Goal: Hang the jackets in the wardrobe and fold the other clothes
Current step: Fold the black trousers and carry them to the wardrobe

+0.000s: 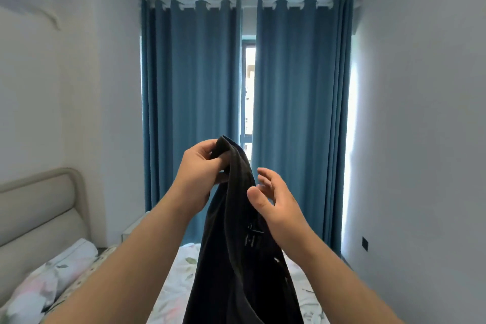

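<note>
both our bare forearms are raised in front of us. our left hand (201, 166) pinches the top edge of the dark garment (236, 271) between curled fingers and thumb. our right hand (276, 201) is just beside the cloth, a little lower, fingers spread and relaxed.

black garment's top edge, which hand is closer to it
Left. The left hand grips the black garment right at its top edge. The right hand is open and lower down, at the right side of the hanging cloth.
</note>
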Demonstrator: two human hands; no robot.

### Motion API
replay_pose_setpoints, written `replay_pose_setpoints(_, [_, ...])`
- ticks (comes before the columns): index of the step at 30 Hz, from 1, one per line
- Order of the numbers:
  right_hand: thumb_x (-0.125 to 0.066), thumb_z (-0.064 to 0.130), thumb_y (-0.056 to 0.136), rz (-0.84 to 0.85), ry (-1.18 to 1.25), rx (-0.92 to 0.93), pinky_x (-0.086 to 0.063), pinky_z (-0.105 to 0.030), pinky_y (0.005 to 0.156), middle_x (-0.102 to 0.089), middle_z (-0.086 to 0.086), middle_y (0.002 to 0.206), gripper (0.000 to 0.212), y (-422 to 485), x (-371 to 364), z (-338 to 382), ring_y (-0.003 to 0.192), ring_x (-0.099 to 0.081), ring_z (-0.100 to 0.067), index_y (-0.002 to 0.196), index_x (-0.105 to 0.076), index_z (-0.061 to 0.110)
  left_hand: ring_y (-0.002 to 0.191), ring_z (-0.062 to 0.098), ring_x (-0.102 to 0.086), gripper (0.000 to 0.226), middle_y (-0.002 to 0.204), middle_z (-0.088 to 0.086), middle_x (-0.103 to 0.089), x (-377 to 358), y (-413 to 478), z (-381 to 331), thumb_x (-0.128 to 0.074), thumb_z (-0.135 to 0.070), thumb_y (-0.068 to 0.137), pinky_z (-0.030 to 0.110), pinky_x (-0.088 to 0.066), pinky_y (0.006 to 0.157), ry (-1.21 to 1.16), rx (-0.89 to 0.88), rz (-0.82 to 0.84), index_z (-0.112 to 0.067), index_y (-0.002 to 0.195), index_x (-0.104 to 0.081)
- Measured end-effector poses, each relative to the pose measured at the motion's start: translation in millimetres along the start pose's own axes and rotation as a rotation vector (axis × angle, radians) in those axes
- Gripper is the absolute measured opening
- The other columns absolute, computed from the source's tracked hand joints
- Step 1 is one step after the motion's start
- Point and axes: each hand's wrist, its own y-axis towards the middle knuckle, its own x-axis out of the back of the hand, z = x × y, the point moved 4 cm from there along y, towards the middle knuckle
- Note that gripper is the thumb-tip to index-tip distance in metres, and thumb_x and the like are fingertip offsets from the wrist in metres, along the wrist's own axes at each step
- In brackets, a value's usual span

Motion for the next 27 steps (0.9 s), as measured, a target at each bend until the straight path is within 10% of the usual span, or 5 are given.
replay_pose_setpoints(8, [-0.077,0.034,0.081,0.146,0.043,-0.058,-0.058,-0.051,0.089,-0.074,-0.020,0.099,0.034,41.3,19.6,41.8,0.092,-0.073,-0.036,0.098,-0.073,0.005,0.060,0.010,-0.066,0.033,0.069,-0.002,-0.070,-18.9,5.7,-39.5,-0.060,0.010,0.086,0.019,-0.050,0.052,0.230,-0.176,0.122,-0.018,0.084,-0.077])
replay_pose_setpoints(13, [-0.074,0.017,0.084,-0.082,0.220,-0.142,-0.057,-0.058,0.083,-0.074,-0.019,0.090,0.017,57.8,34.0,38.5,0.081,-0.072,-0.038,0.094,-0.072,0.004,0.094,0.003,-0.065,0.021,0.104,-0.013,-0.067,-10.9,4.1,-39.5,-0.068,-0.021,0.091,0.027,-0.054,0.081,0.425,-0.121,-0.125,-0.033,0.108,-0.068])
replay_pose_setpoints(16, [-0.071,0.015,0.084,-0.222,0.326,-0.224,-0.058,-0.060,0.078,-0.070,-0.019,0.085,0.018,70.5,52.0,37.2,0.074,-0.069,-0.034,0.096,-0.066,0.002,0.075,-0.001,-0.063,0.012,0.083,-0.010,-0.069,-10.7,-32.0,-37.6,-0.065,-0.020,0.092,0.018,-0.050,0.071,0.398,-0.239,-0.213,-0.030,0.087,-0.068])
replay_pose_setpoints(19, [-0.068,0.013,0.084,-0.265,0.318,-0.218,-0.058,-0.060,0.079,-0.069,-0.023,0.101,0.026,82.7,70.8,43.9,0.087,-0.070,-0.036,0.106,-0.060,0.003,0.061,0.010,-0.059,0.015,0.067,-0.002,-0.064,-23.1,-76.7,-14.0,-0.063,-0.031,0.083,0.023,-0.048,0.058,0.457,-0.295,0.032,-0.024,0.071,-0.067])
replay_pose_setpoints(27, [-0.055,-0.001,0.087,-0.084,0.259,-0.058,-0.057,-0.054,0.087,-0.063,-0.016,0.093,0.019,109.5,102.2,84.0,0.083,-0.064,-0.032,0.102,-0.057,0.011,0.085,0.004,-0.066,0.027,0.087,-0.015,-0.069,-31.3,-95.9,61.3,-0.061,-0.059,0.078,0.031,-0.055,0.077,0.950,0.013,0.641,-0.037,0.093,-0.065])
